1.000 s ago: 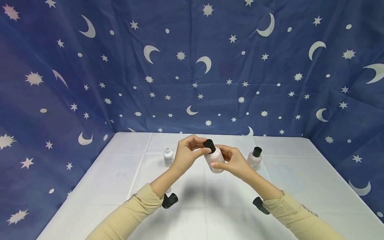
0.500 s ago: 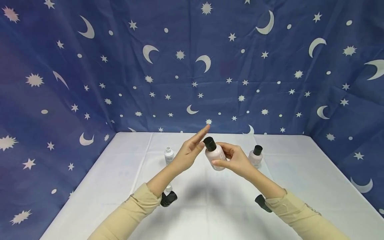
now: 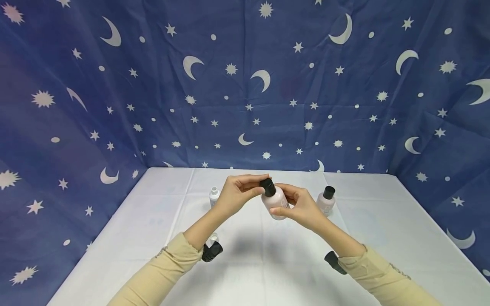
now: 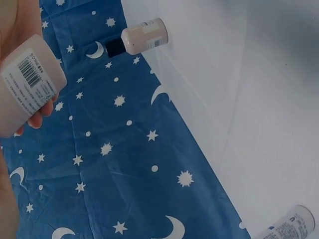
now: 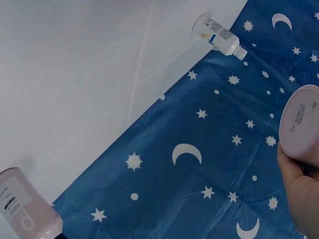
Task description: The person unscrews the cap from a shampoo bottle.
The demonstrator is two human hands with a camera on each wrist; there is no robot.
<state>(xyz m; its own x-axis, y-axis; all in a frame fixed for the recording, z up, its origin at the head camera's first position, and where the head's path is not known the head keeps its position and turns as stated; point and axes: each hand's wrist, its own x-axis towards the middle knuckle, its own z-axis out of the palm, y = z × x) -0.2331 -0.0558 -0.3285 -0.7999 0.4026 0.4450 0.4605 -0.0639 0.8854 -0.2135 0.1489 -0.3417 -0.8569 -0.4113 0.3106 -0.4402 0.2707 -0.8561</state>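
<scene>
A pale pink bottle (image 3: 274, 205) with a black cap (image 3: 269, 187) is held up over the table, its top leaning left. My right hand (image 3: 300, 206) grips the body, thumb in front. At the cap, my left hand (image 3: 238, 196) pinches it between thumb and fingers. The left wrist view shows the bottle's barcode label (image 4: 30, 79), and the right wrist view shows its printed base (image 5: 299, 122). Beyond my right wrist stands a second pink bottle (image 3: 326, 202) with a black cap. A small white bottle (image 3: 214, 196), open at the neck, stands behind my left hand, which partly covers it.
A white cloth covers the table (image 3: 160, 212), with a blue star-and-moon curtain (image 3: 214, 97) behind and at the sides. Near my left sleeve a small white object (image 3: 214, 238) shows beside the black wrist camera (image 3: 212, 251). Another black wrist camera (image 3: 334, 262) sits under my right wrist.
Half a second ago my left fingers were lifted and straightened off the cap; now they are back around it. My right hand keeps holding the bottle in nearly the same place.
</scene>
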